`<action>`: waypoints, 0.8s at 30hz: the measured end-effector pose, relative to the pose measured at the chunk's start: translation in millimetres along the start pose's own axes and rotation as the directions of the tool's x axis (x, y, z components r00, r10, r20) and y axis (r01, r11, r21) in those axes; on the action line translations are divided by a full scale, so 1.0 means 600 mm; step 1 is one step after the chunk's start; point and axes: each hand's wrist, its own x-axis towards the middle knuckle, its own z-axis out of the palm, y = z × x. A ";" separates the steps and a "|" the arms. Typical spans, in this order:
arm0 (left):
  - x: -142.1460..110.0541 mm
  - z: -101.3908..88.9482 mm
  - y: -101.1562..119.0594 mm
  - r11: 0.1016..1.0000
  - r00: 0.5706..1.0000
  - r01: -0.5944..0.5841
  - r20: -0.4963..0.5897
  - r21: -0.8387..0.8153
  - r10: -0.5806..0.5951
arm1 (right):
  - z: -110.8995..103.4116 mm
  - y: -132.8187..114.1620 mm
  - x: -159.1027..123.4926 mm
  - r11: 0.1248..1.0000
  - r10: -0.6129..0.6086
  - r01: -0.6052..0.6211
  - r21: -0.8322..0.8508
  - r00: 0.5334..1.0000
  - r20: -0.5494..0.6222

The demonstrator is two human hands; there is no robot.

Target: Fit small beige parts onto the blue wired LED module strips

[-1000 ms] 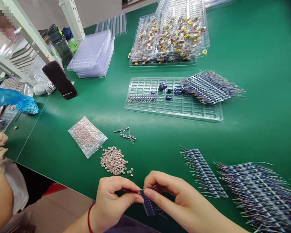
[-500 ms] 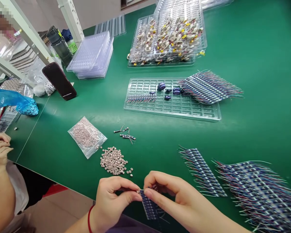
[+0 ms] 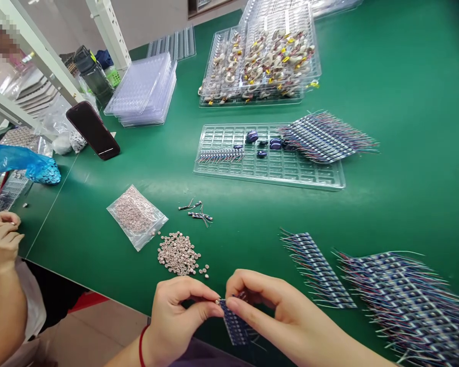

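Note:
My right hand (image 3: 275, 311) grips a dark blue circuit board panel (image 3: 235, 329) between thumb and fingers near its top edge. Thin wires trail from the panel's right side. My left hand (image 3: 179, 316) pinches a tiny pale piece (image 3: 217, 302) at the panel's upper left corner; the fingertips mostly cover it. A pile of small pinkish round parts (image 3: 178, 254) lies just beyond my left hand. Right of my hands rest a wired board panel (image 3: 321, 270) and a larger stack of wired board panels (image 3: 409, 300).
A clear bag of round parts (image 3: 133, 216) and loose wired pieces (image 3: 200, 216) lie ahead. Behind them is a clear tray (image 3: 229, 176) with more wired boards (image 3: 325, 135). Farther back are filled trays (image 3: 260, 66), stacked empty trays (image 3: 143, 89) and a phone (image 3: 94, 130). A co-worker's hands (image 3: 2, 239) are at left.
Both my hands and the panel stay nearly in place. The view has shifted slightly, and the co-worker's hands have moved a little to the right.

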 end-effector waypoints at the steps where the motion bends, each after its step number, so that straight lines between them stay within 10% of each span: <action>1: 0.000 0.000 0.000 1.000 1.000 0.001 -0.001 0.005 -0.001 | 0.000 0.000 0.000 1.000 -0.001 0.001 0.001 1.000 0.001; 15: 0.000 -0.009 -0.002 0.854 0.903 -0.428 0.123 0.294 0.411 | -0.003 0.005 0.003 0.995 0.052 -0.055 0.089 0.998 0.039; 24: 0.002 -0.014 0.002 0.818 0.877 -0.480 0.167 0.318 0.450 | -0.003 0.002 0.006 0.988 0.084 -0.089 0.129 0.995 0.047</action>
